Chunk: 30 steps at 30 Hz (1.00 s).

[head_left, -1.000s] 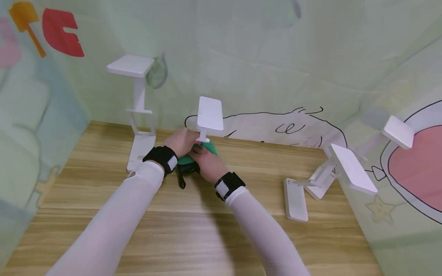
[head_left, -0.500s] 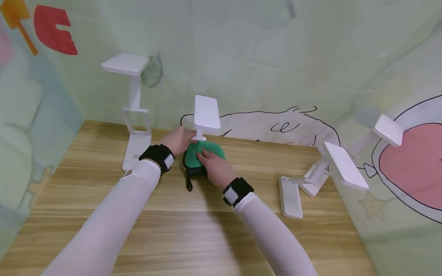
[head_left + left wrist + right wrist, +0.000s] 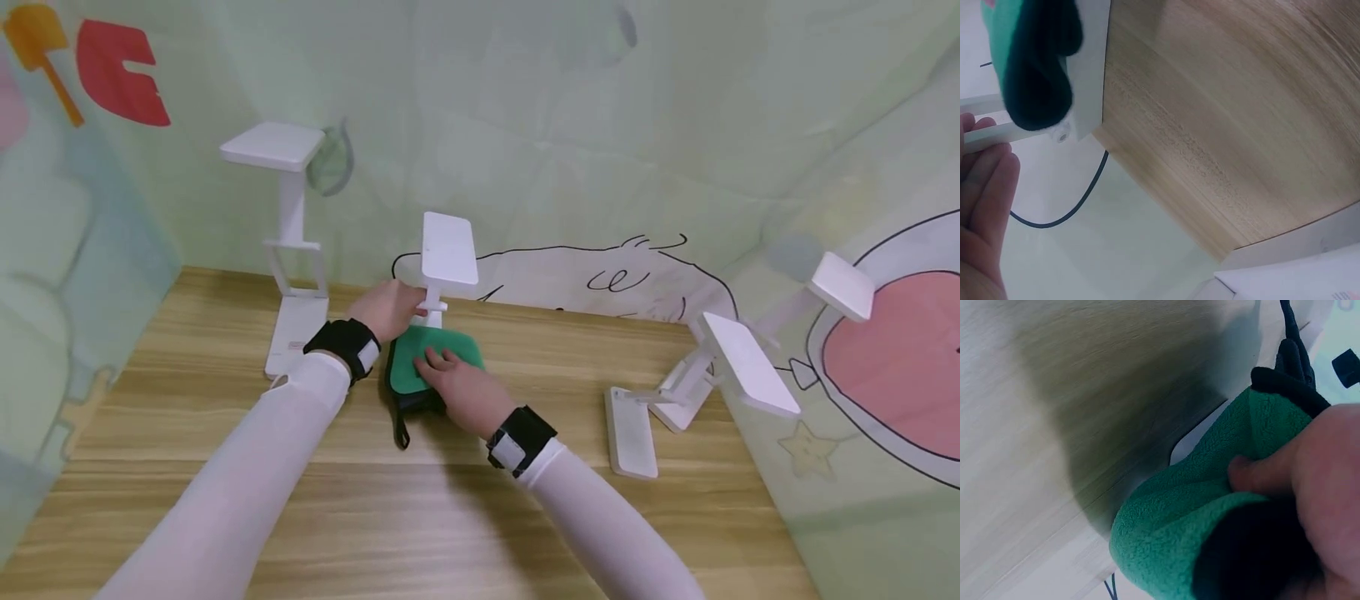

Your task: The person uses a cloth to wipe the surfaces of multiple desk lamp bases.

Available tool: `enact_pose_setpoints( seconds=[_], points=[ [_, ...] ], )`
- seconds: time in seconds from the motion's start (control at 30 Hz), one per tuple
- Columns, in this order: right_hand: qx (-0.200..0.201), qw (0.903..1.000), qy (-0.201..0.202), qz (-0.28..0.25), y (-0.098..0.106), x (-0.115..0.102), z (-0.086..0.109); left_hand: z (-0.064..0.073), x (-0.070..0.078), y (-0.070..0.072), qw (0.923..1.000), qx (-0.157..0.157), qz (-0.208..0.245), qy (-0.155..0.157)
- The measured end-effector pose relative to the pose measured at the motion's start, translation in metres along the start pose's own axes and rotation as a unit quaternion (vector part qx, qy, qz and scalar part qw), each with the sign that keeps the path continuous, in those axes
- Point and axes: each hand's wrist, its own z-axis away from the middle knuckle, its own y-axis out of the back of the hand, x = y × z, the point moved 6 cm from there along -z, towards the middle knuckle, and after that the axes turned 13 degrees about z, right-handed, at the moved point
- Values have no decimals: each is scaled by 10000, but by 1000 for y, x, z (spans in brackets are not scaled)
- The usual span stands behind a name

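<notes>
In the head view, my left hand [image 3: 386, 310] holds the arm of a small white desk lamp [image 3: 448, 248] near the back wall. The left wrist view shows its fingers [image 3: 991, 181] curled round one thin white bar of the lamp arm. My right hand [image 3: 472, 392] holds a folded green and black cleaning cloth [image 3: 435, 354] with a black hanging loop, over the lamp's base. In the right wrist view, the thumb [image 3: 1260, 475] digs into the fluffy green side; a pale corner of the base [image 3: 1194, 440] peeks out beneath, the rest hidden.
Left of my left hand stands another white desk lamp [image 3: 300, 333], its flat head raised high. Two more white lamps, a nearer one [image 3: 633, 433] and one behind it [image 3: 843, 285], stand at the right. A printed cloth backdrop [image 3: 562, 167] borders the wooden table [image 3: 360, 517].
My right hand has drawn the cloth down over the lamp base towards me, uncovering the lower part of the lamp arm. My left hand stays at the lamp.
</notes>
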Motion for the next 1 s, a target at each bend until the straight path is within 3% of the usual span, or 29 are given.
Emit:
enact_pose_setpoints(
  seconds=[0.23, 0.4, 0.57, 0.77, 1.0],
  points=[
    [327, 9985, 291, -322, 6, -10, -17, -1, 0, -2, 9999, 80, 141, -23],
    [756, 9952, 290, -550, 8, -4, -32, -2, 1, -4, 9989, -14, 369, 293],
    [1113, 9933, 37, -323, 0, 9, -43, -2, 0, -5, 9953, 22, 726, 639],
    [807, 9964, -217, -148, -4, 18, -45, -3, -2, -6, 9970, 19, 608, 479],
    [465, 9975, -479, -239, -7, 18, -33, 0, -4, -3, 9988, 12, 385, 315]
  ],
)
